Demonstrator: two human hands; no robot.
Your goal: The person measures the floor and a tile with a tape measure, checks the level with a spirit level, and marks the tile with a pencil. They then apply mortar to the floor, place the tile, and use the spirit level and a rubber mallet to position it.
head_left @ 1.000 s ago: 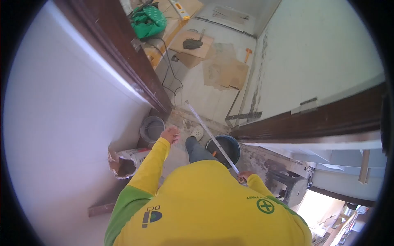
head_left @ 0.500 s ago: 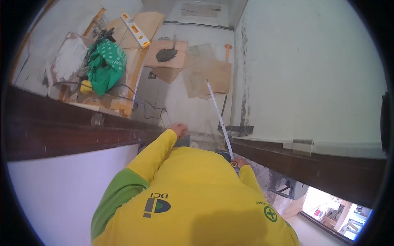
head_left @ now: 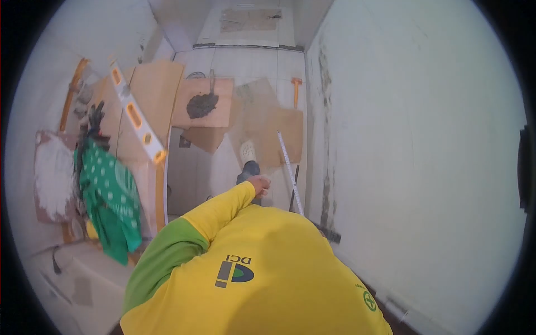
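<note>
Landmark: the square brown board [head_left: 181, 111] on the floor, with a dark mound [head_left: 202, 105] on it and a handled tool [head_left: 212, 81] reaching out past its far edge.
Tape blade: the white tape blade [head_left: 289, 170] runs nearer to me than the board and to its right, slanting from its free end down to the edge of my shirt [head_left: 279, 240].
Left hand: my left hand [head_left: 258, 186] is nearer to me than the board and right of it; its fingers [head_left: 266, 182] are loosely curled, and I cannot tell whether the tips meet. I see nothing held in them.
Blade and left fingers: the blade lies to their right, apart from them.
Right hand: hidden past my shirt, so I cannot tell how those fingers stand or what they touch.
Foot: my pale shoe [head_left: 248, 151] is nearer to me than the board, to its right.
Right of the board: brown sheets [head_left: 287, 131] and, farther off, an orange mallet [head_left: 296, 92].
Left of the board: the spirit level [head_left: 127, 95] lies slanted on the cardboard-covered counter [head_left: 160, 195]; nearer to me is a green dotted cloth [head_left: 114, 190].
</note>
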